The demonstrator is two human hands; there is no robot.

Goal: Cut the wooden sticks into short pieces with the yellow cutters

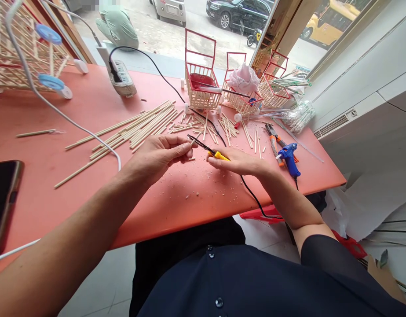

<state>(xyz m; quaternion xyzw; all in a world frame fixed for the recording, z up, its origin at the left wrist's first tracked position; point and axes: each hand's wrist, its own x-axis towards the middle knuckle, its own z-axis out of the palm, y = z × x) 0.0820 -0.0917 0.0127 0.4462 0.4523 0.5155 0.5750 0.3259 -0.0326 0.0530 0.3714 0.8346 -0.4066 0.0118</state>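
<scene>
My left hand (161, 155) is closed in a pinch on a short wooden stick (193, 142) above the salmon table (176, 198). My right hand (237, 162) grips yellow-handled cutters (209, 151), whose dark blades reach toward the stick's end. Both hands hover near the table's front middle. Behind them lies a spread of long wooden sticks (137, 130) and several short cut pieces (222, 127).
A blue glue gun (289, 157) and orange pliers (274, 140) lie right of my right hand. Small stick baskets with red frames (203, 83) stand at the back. A power strip (122, 79), a black cable (249, 189), a phone (3, 198) and a larger basket (27, 48) sit left.
</scene>
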